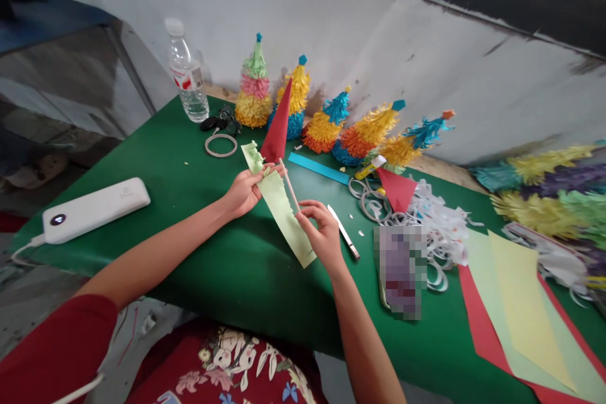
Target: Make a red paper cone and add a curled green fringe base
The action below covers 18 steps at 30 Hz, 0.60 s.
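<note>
My left hand [243,194] pinches a pale green paper strip [285,219], whose fringed far end has curled pieces. In my right hand [322,231] is a thin pale pink stick [290,187], its tip reaching the strip's fringed edge by my left fingers. Just beyond the hands stands a plain red paper cone [279,123]. A blue paper strip [319,168] lies to its right. Beside my right hand rests a slim white-handled tool [344,232], perhaps a cutter or tweezers; I cannot tell which.
Several fringed paper trees [255,91] line the wall. A water bottle [189,79] and a roll of tape [221,146] are at the back left, a white power bank [97,209] at the left. Rightward lie a blurred phone-like object [402,271], white paper scraps [440,221] and coloured sheets [525,303].
</note>
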Each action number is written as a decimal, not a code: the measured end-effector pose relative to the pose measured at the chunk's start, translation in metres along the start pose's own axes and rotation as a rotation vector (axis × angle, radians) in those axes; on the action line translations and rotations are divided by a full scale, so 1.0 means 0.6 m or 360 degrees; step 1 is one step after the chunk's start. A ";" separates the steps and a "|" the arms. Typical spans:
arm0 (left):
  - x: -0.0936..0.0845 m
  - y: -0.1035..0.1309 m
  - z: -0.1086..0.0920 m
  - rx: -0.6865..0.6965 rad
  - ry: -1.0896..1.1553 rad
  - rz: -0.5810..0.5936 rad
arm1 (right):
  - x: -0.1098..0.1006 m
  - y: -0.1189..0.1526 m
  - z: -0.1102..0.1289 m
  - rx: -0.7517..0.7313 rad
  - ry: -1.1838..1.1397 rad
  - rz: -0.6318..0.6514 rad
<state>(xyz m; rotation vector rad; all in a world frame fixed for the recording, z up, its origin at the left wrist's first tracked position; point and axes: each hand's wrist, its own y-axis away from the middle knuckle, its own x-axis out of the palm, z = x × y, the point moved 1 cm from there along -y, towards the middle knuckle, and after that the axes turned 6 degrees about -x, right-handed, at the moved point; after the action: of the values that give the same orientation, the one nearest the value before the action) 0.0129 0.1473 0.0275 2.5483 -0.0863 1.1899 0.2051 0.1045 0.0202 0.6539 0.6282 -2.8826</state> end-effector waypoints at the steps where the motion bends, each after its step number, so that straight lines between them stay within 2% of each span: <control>1: 0.003 0.003 0.002 -0.0027 -0.0003 0.0040 | 0.005 -0.001 -0.002 -0.0013 -0.0024 0.0019; 5: 0.005 0.009 0.008 -0.0068 -0.0024 0.0169 | 0.025 0.003 -0.008 0.0092 -0.0147 0.0117; 10: -0.001 0.008 0.009 -0.0078 -0.0065 0.0267 | 0.031 0.007 -0.006 0.0102 -0.0130 0.0024; 15: 0.000 0.010 0.020 -0.0140 -0.0141 0.0210 | 0.030 0.006 0.000 0.0055 -0.0068 -0.0010; 18: 0.000 0.007 0.025 -0.0119 -0.0124 0.0146 | 0.028 0.005 0.005 -0.0072 0.0038 -0.0053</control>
<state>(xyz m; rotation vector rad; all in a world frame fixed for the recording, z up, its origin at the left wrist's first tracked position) 0.0231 0.1384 0.0195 2.5491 -0.2637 1.0983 0.1898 0.1002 0.0141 0.6794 0.7120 -2.8859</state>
